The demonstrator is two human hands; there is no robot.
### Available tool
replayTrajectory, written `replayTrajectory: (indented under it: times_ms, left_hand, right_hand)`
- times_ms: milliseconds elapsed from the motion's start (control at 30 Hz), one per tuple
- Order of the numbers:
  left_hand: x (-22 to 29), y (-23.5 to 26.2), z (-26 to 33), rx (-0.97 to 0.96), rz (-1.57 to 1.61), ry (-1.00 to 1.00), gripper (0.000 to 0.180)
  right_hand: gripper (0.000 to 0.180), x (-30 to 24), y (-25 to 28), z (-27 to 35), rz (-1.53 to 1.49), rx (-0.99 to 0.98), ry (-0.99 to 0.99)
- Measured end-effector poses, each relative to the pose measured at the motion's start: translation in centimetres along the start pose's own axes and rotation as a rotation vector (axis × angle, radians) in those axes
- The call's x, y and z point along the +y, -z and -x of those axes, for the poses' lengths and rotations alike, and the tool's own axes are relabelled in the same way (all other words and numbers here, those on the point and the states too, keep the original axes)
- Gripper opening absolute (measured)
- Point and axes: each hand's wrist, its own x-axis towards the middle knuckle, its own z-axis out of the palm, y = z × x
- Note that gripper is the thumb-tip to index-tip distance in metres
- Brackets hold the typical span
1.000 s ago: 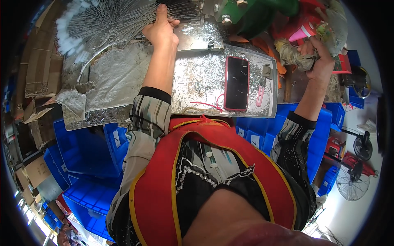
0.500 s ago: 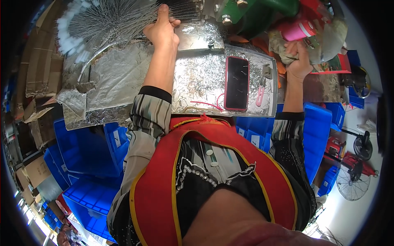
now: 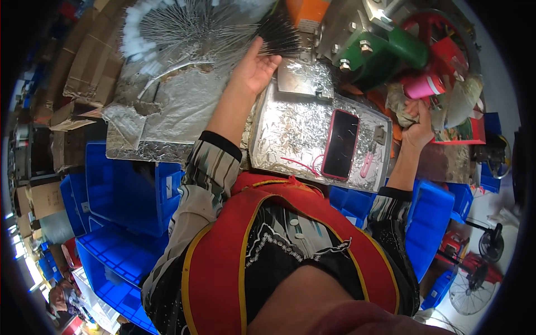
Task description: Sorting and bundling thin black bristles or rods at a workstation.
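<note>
Wire brushes (image 3: 190, 28) with thin metal stems lie in a large fanned pile at the far left, white tufts outward and dark bristly ends to the right. My left hand (image 3: 258, 71) is beside those dark ends (image 3: 279, 36), thumb raised and fingers stretched, with nothing visibly gripped. On the right, my right hand (image 3: 417, 121) has its fingers curled against a tan cloth wrap (image 3: 401, 105), just under a pink cylinder (image 3: 424, 86). What lies inside the wrap is hidden. Between my hands stands a green machine (image 3: 368, 58) with bolts and a metal plate (image 3: 306, 78) at its front.
A metal tray (image 3: 290, 131) strewn with wire clippings holds a phone (image 3: 341, 144), pink-handled snips (image 3: 367, 165) and a red cord (image 3: 298, 165). Blue bins (image 3: 125, 190) stand below the bench edge. An orange box (image 3: 307, 14) is behind, a fan (image 3: 474, 287) at right.
The view has shifted, so the bench appears lower and farther right. My left hand has moved off the wire stems, its fingers now spread. My right hand stays at the cloth wrap.
</note>
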Motion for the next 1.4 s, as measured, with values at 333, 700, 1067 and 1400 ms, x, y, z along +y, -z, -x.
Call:
replayTrajectory:
  times_ms: [333, 700, 1067, 1400]
  left_hand:
    - [3.7, -0.9, 5.3, -0.193, -1.946, -0.634, 0.06]
    - [5.9, -2.9, -5.4, -0.128, -2.592, -0.648, 0.091]
    - [7.9, -3.2, -4.2, -0.156, -2.262, -0.785, 0.054]
    - [10.5, -3.3, 1.0, -0.265, -0.777, -0.817, 0.019]
  right_hand:
    - [0.024, -0.2, 0.0, 0.0, 0.007, 0.057, 0.001]
    - [0.021, 0.3, -0.5, 0.3, -0.012, 0.114, 0.043]
    - [0.022, -0.5, -2.0, 0.2, -0.026, 0.171, 0.146]
    - [0.01, -0.8, -2.0, 1.0, 0.047, 0.371, 0.006]
